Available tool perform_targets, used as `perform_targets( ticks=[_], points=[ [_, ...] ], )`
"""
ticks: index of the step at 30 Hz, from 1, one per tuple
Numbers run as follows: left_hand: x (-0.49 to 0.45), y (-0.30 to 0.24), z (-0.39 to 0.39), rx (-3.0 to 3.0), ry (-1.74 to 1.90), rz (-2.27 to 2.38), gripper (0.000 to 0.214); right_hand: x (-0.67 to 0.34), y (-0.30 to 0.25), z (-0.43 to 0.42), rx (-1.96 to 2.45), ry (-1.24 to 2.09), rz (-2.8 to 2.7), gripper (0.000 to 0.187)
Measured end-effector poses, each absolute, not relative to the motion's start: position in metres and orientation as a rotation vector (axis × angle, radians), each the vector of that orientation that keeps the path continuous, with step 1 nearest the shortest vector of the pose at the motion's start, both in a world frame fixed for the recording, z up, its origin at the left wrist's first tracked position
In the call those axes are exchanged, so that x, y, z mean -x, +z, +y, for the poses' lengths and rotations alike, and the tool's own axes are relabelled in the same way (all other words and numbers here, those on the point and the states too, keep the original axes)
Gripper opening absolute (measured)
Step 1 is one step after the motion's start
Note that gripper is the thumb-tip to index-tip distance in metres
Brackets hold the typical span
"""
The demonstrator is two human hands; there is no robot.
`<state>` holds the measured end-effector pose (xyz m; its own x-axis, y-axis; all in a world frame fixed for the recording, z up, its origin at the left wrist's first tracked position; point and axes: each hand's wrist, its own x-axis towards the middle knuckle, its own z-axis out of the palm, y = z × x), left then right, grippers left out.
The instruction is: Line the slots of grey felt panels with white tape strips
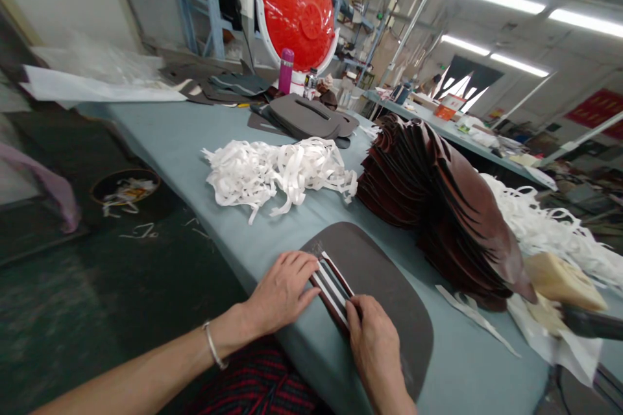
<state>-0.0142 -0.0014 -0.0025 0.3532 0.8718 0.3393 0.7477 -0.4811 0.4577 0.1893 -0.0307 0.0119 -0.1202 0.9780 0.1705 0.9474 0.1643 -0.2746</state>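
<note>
A dark grey panel [384, 292] with rounded corners, possibly leather, lies flat on the table before me. Near its left edge is a long slot [335, 292] with reddish-brown edging and white strips along it. My left hand [285, 288] is at the slot's far end, its fingers bent over the edging and the thumb at the near side. At the near end, my right hand [377, 340] has thumb and fingers closed on the slot's edge; the fingers hide exactly what they pinch. A bracelet circles my left wrist.
Beyond the panel is a heap of white strips [287, 172]. A tall stack of brown pieces [438, 201] stands to the right, near a yellow sponge-like block [564, 279]. Grey panels [306, 117], a pink bottle [286, 71] and a red round device [299, 10] are farther back.
</note>
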Motion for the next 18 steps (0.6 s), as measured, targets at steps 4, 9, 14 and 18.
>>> perform_targets(
  ticks=[4,9,14,18],
  points=[
    [0.014,-0.004,-0.001,-2.398,0.807,1.468,0.032,-0.154,0.009,-0.006,1.679,0.135,-2.109,0.025],
    [0.015,0.0,0.001,-2.468,0.71,1.44,0.044,-0.124,0.005,0.006,1.649,0.034,-2.233,0.032],
    [0.014,0.001,0.001,-2.533,0.644,1.436,0.037,-0.136,0.001,-0.021,1.673,-0.246,-2.382,0.026],
    [0.013,-0.002,0.001,-2.593,0.641,1.443,0.041,-0.187,-0.006,-0.065,1.568,-0.377,-2.378,0.033]
  ],
)
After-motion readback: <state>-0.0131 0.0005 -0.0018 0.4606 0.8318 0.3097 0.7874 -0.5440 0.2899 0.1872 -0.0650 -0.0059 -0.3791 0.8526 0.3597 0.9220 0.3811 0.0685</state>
